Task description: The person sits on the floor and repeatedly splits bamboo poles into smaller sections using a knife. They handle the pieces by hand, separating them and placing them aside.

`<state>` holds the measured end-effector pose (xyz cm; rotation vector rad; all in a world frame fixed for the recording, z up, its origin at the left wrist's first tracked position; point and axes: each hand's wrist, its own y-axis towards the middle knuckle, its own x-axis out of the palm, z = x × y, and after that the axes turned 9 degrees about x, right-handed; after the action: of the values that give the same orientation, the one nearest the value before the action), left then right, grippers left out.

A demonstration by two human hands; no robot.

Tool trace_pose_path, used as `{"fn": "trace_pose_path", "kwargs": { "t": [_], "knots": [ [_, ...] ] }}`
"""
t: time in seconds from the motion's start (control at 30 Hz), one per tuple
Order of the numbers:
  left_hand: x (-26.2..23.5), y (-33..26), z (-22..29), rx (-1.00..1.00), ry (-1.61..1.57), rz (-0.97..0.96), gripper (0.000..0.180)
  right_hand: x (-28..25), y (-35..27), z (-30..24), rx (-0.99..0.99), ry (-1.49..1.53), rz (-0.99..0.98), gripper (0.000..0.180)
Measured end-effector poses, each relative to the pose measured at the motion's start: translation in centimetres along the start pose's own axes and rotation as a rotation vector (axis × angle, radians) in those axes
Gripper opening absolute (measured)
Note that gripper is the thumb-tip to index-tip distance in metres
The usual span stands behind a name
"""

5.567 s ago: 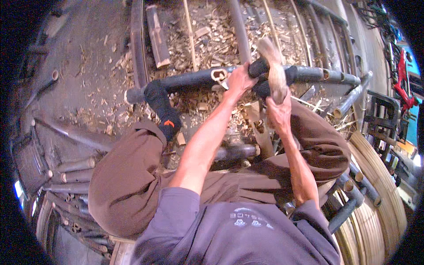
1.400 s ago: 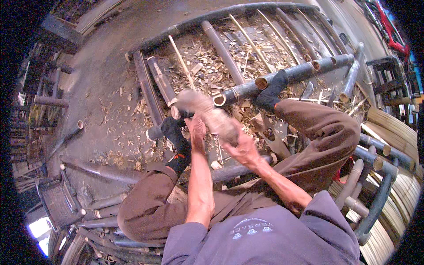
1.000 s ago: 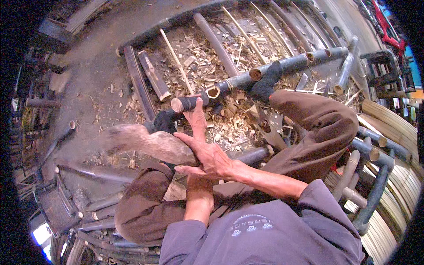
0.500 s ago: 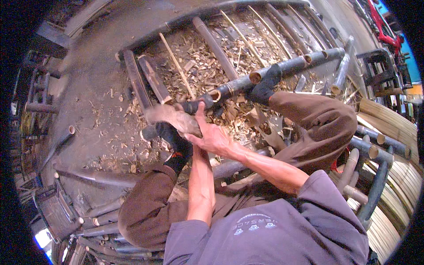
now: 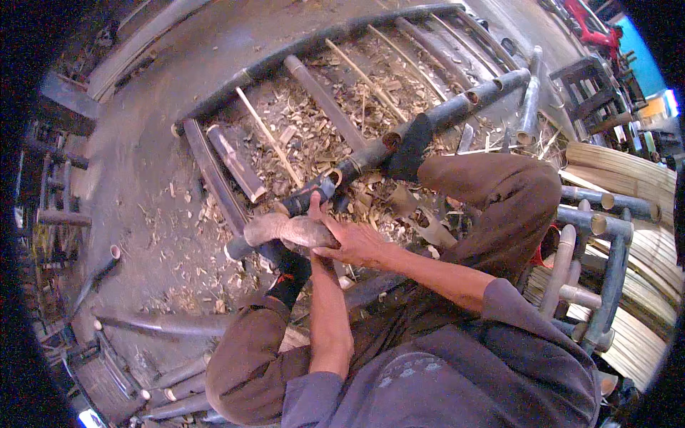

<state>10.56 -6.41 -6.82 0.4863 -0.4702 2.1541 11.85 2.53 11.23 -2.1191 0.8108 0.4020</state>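
Right hand (image 5: 357, 242) is wrapped around a chunky wooden mallet (image 5: 285, 230), holding it low and just above the near end of a dark bamboo pole (image 5: 371, 153). Left hand (image 5: 317, 210) sits on that pole right by the mallet, fingers closed on it as far as I can see (partly hidden). The pole lies diagonally across a floor covered in wood shavings (image 5: 314, 128), with a black-socked foot (image 5: 410, 146) pressing on it.
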Motion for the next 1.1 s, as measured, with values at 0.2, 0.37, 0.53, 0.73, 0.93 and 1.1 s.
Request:
{"fn": "trace_pose_path", "kwargs": {
  "t": [0.2,0.37,0.53,0.73,0.93,1.1],
  "knots": [
    [8.0,-1.3,3.4,0.113,0.058,-0.218,0.044,0.5,-3.7,5.2,-0.182,0.353,0.701,0.081],
    [10.1,0.9,0.8,0.599,0.735,-0.55,0.054,-4.1,-5.5,7.1,0.317,0.902,0.793,0.058],
    [10.0,3.0,-2.1,0.669,0.972,-0.671,0.059,-3.7,-4.9,12.2,0.347,1.01,0.956,0.049],
    [9.3,6.0,-4.2,0.633,0.952,-0.594,0.058,-3.3,-1.7,11.8,0.271,1.2,1.232,0.049],
    [10.2,5.9,-3.3,0.529,0.744,-0.513,0.039,-0.9,3.1,18.3,0.385,0.668,1.014,0.044],
    [10.8,4.5,-2.6,0.392,0.651,-0.52,0.051,-12.5,1.6,16.9,0.383,1.187,1.064,0.05]
  ]
}}
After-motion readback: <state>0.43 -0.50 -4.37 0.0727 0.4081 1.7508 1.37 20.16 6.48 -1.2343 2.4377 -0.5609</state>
